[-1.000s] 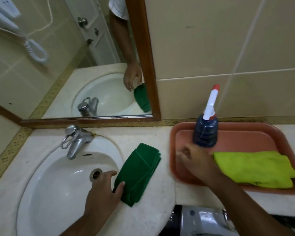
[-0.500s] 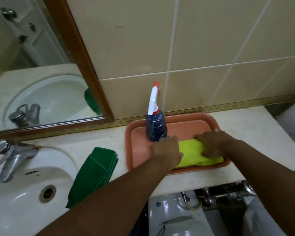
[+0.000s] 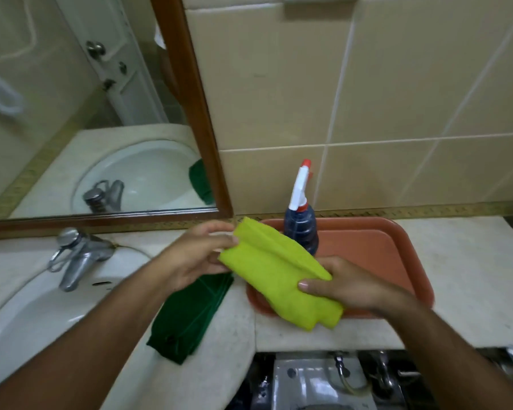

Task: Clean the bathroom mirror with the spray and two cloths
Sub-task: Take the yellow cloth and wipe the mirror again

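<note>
1. A beige-tiled bathroom wall rises behind a pale speckled stone bench (image 3: 471,261), with a wood-framed mirror (image 3: 71,113) above the white basin (image 3: 27,321).
2. Both hands hold the yellow-green cloth (image 3: 279,276) above the near left corner of the terracotta plastic tray (image 3: 397,247). The left hand (image 3: 196,255) has its grip pinched on the upper edge. The right hand (image 3: 347,285) has its grip closed over the lower fold, probably to shake it open.
3. The cloth looks soft and fleecy, folded thick.
4. The dark green cloth (image 3: 190,315) lies folded on the basin's rim, likely kept ready for later.
5. The spray bottle (image 3: 301,229), dark blue with a white trigger head, stands upright in the tray.
</note>
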The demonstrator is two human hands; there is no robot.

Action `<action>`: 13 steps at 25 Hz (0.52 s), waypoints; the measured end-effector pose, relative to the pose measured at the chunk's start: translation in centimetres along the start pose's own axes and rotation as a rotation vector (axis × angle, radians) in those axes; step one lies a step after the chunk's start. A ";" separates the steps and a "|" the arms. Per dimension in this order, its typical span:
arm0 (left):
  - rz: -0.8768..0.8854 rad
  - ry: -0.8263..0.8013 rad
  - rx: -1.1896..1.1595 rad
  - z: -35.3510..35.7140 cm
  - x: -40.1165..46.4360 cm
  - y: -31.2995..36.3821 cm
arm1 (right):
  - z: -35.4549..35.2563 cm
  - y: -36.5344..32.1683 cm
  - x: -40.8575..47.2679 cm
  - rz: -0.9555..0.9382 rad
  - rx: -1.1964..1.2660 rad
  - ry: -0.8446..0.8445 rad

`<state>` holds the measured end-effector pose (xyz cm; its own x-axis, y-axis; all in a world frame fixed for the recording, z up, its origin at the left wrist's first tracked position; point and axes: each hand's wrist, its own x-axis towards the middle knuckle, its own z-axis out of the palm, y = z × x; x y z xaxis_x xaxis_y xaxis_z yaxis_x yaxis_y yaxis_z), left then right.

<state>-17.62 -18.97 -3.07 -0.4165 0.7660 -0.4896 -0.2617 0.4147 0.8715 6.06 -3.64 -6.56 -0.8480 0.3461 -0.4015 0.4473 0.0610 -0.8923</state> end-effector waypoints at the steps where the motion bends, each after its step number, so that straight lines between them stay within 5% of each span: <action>1: 0.026 0.078 -0.181 -1.6 -0.5 0.8 | 2.2 -1.7 0.9 -0.060 0.100 0.017; 3: 0.089 0.142 -0.431 -3.5 -1.4 1.8 | 6.4 -5.0 2.6 -0.155 0.238 0.050; 7: 0.132 0.233 -0.303 -4.6 -3.0 2.6 | 11.7 -9.2 5.3 -0.274 0.321 0.060; 11: 0.377 0.438 -0.276 -6.8 -4.5 6.3 | 12.0 -11.5 6.3 -0.373 0.023 0.168; 13: 0.585 0.485 -0.212 -8.4 -5.6 10.0 | 9.6 -14.7 6.6 -0.566 -0.265 0.411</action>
<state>-25.19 -23.24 8.20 -0.8582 0.5112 0.0469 -0.0231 -0.1298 0.9913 -8.81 -11.23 1.90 -0.8179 0.5131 0.2604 0.0714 0.5396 -0.8389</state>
